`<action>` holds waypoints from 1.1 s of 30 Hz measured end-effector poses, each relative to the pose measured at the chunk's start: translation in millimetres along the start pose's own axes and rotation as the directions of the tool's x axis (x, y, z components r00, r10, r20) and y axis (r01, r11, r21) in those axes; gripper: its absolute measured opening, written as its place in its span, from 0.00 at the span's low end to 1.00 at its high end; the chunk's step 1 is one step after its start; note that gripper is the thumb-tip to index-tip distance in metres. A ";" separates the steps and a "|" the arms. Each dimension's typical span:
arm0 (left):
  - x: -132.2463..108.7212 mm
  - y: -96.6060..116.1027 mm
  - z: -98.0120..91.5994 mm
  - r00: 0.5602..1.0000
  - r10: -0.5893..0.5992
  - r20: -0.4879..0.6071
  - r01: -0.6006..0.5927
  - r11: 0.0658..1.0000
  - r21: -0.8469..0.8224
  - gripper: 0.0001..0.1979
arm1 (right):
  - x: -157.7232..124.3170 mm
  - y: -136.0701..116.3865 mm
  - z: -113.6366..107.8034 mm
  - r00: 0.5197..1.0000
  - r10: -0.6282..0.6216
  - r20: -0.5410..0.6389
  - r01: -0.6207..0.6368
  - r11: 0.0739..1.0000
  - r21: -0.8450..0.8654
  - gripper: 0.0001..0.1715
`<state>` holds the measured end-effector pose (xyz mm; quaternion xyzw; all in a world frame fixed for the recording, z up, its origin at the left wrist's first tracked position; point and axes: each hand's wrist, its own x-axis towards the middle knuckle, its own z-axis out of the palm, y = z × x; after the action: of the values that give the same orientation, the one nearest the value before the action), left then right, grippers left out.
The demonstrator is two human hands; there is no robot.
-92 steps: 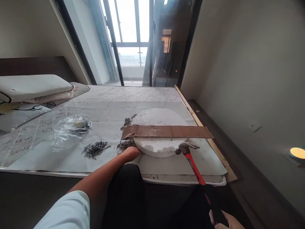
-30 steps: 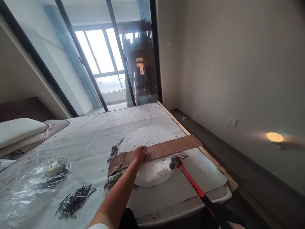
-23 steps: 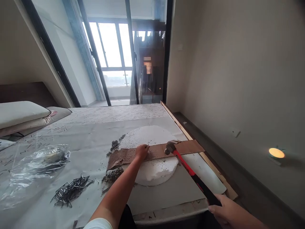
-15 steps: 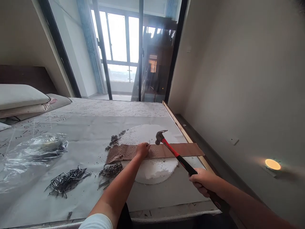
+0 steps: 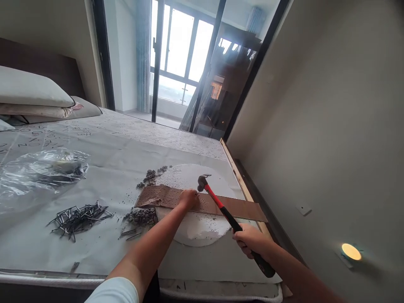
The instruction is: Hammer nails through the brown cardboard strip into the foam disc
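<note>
My right hand (image 5: 252,240) is wrapped round the black grip of a claw hammer (image 5: 217,203) with a red shaft. The hammer's head is just right of my left hand (image 5: 188,199), close above the pinched fingers. Those fingers hold a small nail (image 5: 197,194), mostly hidden, against a brown board (image 5: 235,208) dotted with small holes toward its left part. Beneath the board lies a round white foam slab (image 5: 202,235). A heap of loose nails (image 5: 80,219) is to the left, and a few more nails (image 5: 128,232) lie nearer the board.
Grey crumbled bits (image 5: 140,216) are gathered by the board's left end. A clear plastic bag (image 5: 41,172) is on the grey sheet covering the bed (image 5: 110,168). Folded bedding (image 5: 34,90) is at the far left. A wooden rail (image 5: 237,171) runs along the right edge, beside the wall.
The view has tilted and shifted. The hammer head has come left and closer to my left hand's fingers, and my right hand has moved left with it. My left hand stays on the board.
</note>
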<state>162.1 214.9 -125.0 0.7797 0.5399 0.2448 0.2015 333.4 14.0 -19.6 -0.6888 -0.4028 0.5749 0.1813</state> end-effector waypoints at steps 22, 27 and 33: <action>7.2 -19.6 -16.7 0.981 -0.166 -0.098 0.085 0.829 -0.553 0.13 | 4.5 7.0 17.2 0.994 -0.072 -0.078 0.082 0.989 0.127 0.07; 9.8 -22.1 -13.7 0.977 -0.184 -0.110 0.084 0.800 -0.595 0.12 | 10.4 9.5 36.2 0.995 0.050 -0.091 -0.045 0.998 0.052 0.10; 14.4 -23.0 -10.4 0.969 -0.234 -0.078 0.112 0.701 -0.705 0.12 | 6.5 3.7 29.4 0.993 -0.059 -0.099 0.069 0.992 0.108 0.06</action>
<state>143.0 236.6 -127.6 0.5699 0.4939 0.4716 0.4570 307.3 10.5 -34.5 -0.6910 -0.3830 0.5567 0.2568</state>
